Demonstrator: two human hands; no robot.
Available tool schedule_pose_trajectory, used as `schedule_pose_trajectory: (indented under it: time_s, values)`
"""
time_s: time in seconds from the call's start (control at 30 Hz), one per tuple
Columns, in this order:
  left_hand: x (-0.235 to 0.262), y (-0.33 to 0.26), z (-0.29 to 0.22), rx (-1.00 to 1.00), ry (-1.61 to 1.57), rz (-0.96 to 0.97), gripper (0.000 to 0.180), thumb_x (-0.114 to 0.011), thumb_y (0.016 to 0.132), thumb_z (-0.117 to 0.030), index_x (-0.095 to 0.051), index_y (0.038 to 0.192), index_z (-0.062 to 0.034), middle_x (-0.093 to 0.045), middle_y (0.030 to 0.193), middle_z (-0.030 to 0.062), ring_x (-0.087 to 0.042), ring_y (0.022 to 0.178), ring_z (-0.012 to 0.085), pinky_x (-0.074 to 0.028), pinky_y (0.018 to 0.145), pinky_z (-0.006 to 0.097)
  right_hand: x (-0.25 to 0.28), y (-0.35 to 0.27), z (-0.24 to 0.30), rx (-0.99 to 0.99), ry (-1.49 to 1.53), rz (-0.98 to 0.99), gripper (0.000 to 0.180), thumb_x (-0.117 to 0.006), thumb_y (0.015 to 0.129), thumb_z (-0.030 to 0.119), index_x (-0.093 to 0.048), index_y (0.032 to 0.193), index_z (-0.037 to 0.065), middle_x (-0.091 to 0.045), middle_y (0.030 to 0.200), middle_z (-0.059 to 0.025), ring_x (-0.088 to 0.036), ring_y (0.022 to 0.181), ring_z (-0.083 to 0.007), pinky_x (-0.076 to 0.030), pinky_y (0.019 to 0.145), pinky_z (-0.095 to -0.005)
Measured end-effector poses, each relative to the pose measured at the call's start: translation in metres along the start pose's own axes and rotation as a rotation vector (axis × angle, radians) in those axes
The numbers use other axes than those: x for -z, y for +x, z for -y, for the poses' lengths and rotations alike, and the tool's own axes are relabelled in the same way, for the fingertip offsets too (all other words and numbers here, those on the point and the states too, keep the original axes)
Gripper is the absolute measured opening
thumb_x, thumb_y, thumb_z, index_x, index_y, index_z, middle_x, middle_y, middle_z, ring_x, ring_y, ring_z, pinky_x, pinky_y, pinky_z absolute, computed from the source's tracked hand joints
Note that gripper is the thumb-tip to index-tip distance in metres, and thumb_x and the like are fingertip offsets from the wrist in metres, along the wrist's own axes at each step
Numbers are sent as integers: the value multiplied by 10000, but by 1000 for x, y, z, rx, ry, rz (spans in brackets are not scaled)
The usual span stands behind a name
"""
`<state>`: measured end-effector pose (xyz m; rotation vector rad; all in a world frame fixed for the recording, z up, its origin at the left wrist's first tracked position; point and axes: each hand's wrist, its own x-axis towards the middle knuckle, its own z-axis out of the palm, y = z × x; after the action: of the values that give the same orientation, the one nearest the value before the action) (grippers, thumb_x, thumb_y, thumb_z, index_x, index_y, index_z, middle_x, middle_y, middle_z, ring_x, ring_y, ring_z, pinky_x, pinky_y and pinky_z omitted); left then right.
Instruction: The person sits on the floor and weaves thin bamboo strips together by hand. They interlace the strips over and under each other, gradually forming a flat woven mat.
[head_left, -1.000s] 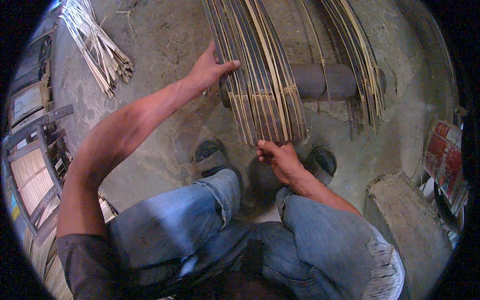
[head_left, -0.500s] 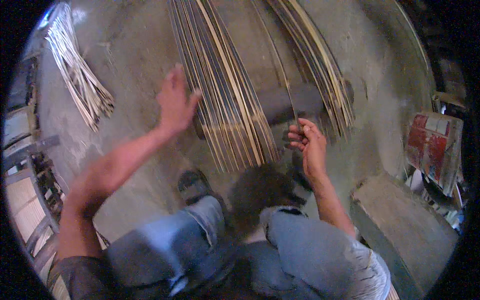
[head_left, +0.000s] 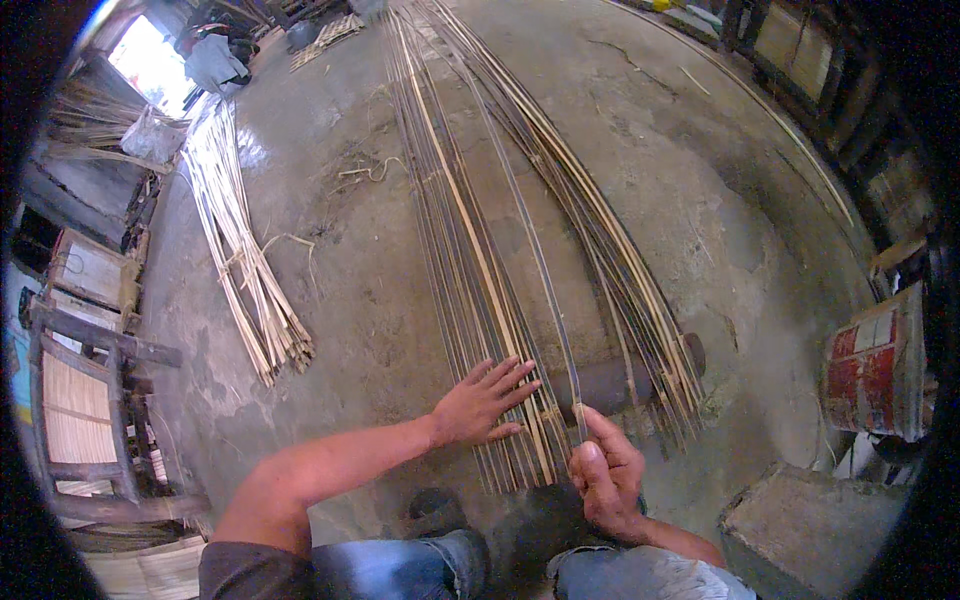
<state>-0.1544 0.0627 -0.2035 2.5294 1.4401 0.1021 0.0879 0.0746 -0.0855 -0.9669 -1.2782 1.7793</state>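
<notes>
Fingers of the right hand (head_left: 607,478) are being kept pinched shut on the near end of one thin strip (head_left: 540,260), with the thumb pressed on top of it. That strip is being lifted slightly out of the rest, and its long axis is running straight away from the fingertips, up the middle of the view toward the far end of the floor (head_left: 700,180). Just to the left, the left hand (head_left: 483,400) is being laid flat on the left sheaf (head_left: 460,250), its fingers spread wide and clasping nothing, only pressing the strips down. The strip's near end is thus being held by the right hand, while the left hand is being kept just beside it, touching the neighbouring strips rather than the lifted one.

Under the near ends, a dark roller (head_left: 610,385) is lying crosswise, and the strips are being propped on it. A second sheaf (head_left: 600,250) is being fanned out to the right of the lifted strip. Farther left, well apart from both hands, a pale tied bundle (head_left: 240,250) is lying on the concrete. At the right edge a red and white drum (head_left: 868,365) is standing.
</notes>
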Motion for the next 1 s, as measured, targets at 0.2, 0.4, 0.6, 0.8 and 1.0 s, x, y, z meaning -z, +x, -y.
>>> schedule_pose_trajectory:
  time_s: [0.2, 0.4, 0.6, 0.8, 1.0]
  values:
    - [3, 3, -2, 31, -36, 93, 731, -431, 941, -545, -258, 1520, -134, -189, 1596, 124, -176, 1474, 308, -187, 1167, 515, -12, 15, 31, 64, -100, 113, 438, -453, 1006, 148, -403, 1398, -41, -523, 769, 17, -427, 624, -32, -365, 555, -205]
    - [-6, 0, 3, 34, -100, 89, 740, -445, 920, -553, -266, 1519, -157, -197, 1594, 111, -160, 1478, 298, -162, 1175, 514, -41, 30, 51, 82, -51, 145, 442, -452, 1003, 129, -390, 1403, -49, -502, 754, 30, -422, 625, -25, -375, 564, -200]
    - [-11, -7, 4, 43, -23, 93, 781, -507, 896, -518, -221, 1538, -179, -155, 1612, 86, -150, 1481, 291, -161, 1174, 522, -35, 22, -33, -270, 35, 234, 431, -497, 973, 98, -461, 1394, 13, -628, 762, -39, -558, 639, -93, -475, 573, -270]
    - [-12, 3, 1, 46, 3, 31, 728, -486, 916, -519, -253, 1526, -198, -168, 1610, 68, -183, 1473, 286, -216, 1155, 522, 1, -32, -84, -715, 178, 260, 473, -597, 944, 134, -472, 1372, -26, -709, 1032, -106, -665, 875, -149, -538, 783, -280]
    - [-20, -7, 7, 73, -43, -63, 715, -377, 950, -570, -239, 1535, -183, -160, 1611, 94, -183, 1469, 326, -227, 1136, 549, 2, -41, -92, -581, 20, 366, 422, -695, 884, 137, -592, 1267, -6, -698, 1029, -80, -646, 922, -139, -526, 832, -289]
